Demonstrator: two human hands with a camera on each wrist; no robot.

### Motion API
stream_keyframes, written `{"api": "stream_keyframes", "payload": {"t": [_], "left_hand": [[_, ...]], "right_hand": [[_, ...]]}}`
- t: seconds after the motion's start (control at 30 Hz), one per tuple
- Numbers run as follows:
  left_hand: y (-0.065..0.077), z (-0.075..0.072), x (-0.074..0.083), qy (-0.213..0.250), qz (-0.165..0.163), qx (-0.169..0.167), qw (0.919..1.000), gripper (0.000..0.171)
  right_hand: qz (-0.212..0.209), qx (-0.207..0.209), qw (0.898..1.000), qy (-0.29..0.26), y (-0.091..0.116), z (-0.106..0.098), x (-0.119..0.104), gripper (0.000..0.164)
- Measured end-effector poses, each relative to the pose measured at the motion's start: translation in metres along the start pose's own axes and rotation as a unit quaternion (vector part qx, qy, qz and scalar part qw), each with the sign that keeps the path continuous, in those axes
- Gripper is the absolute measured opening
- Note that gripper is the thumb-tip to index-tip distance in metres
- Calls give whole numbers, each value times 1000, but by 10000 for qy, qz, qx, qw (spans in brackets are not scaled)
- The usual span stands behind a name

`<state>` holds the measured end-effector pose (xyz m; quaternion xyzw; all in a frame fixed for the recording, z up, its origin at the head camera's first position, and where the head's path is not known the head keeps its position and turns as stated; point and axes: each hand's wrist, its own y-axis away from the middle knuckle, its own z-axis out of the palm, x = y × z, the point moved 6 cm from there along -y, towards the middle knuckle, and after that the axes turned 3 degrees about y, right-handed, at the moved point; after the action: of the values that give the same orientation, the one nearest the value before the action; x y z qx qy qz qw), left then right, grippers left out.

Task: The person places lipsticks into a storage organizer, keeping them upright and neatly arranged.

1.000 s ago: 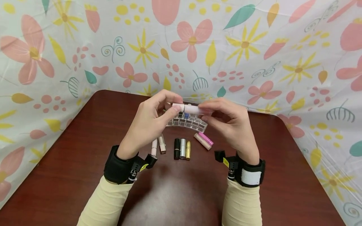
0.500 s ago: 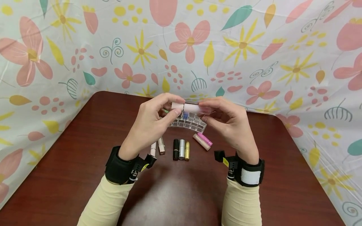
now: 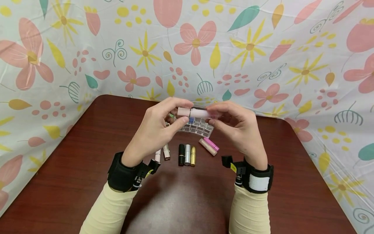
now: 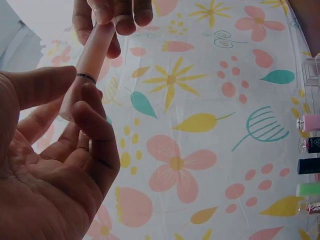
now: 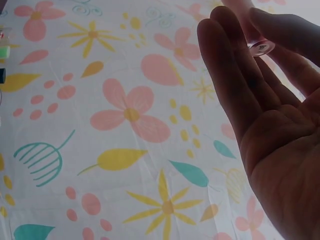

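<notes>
A pale pink lipstick tube [image 3: 198, 113] with a thin dark ring lies level between the two hands, raised in front of a clear tiered organizer [image 3: 196, 127]. My left hand [image 3: 157, 123] holds its left end, index finger above and thumb below. At the opposite end, my right hand [image 3: 238, 125] grips the tube between thumb and fingers. The left wrist view shows the lipstick tube [image 4: 95, 57] running from one hand to the other. In the right wrist view, a round end with a small label shows on the lipstick tube [image 5: 260, 48].
On the brown table lie a black lipstick [image 3: 181, 155], a silver lipstick [image 3: 187, 155] and a gold lipstick [image 3: 193, 156]. A magenta tube [image 3: 211, 144] and a beige tube [image 3: 207, 147] lie right of them. Two more tubes sit by the left wrist. Flowered cloth [image 3: 195, 42] hangs behind.
The left thumb has slid off the tube's front to its lower edge, and the left fingertips have shifted slightly right. Both hands still hold the lipstick tube at about the same place.
</notes>
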<state>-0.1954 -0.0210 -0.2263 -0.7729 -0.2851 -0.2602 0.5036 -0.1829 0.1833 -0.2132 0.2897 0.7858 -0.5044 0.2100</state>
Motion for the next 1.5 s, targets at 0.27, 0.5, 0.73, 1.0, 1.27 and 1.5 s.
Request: {"api": "stream_keyframes", "payload": {"t": [0.27,0.5,0.73,1.0,1.27,1.5], "left_hand": [[1,1,1,-118,66,68,9999,20],[2,3,-1,-144,33,-19,9999,22],[2,2,-2,-274,89,44,9996,20],[3,4,-3,-296,46,-115,9995,19],[-1,13,-6,-485,264,-543,9970,35],[-2,23,-15,-1139,551,-670,9897,65]], "right_hand": [[-184,-211,9992,300,-1,9,-3,38],[-538,-257,9973,427,-2,16,-4,31],[-468,-251,9978,387,-1,13,-2,30],[-329,-94,9984,461,1,11,0,29],[226,527,9970,-521,-6,10,16,34],[1335,675,9629,-2244,-9,28,43,40]]}}
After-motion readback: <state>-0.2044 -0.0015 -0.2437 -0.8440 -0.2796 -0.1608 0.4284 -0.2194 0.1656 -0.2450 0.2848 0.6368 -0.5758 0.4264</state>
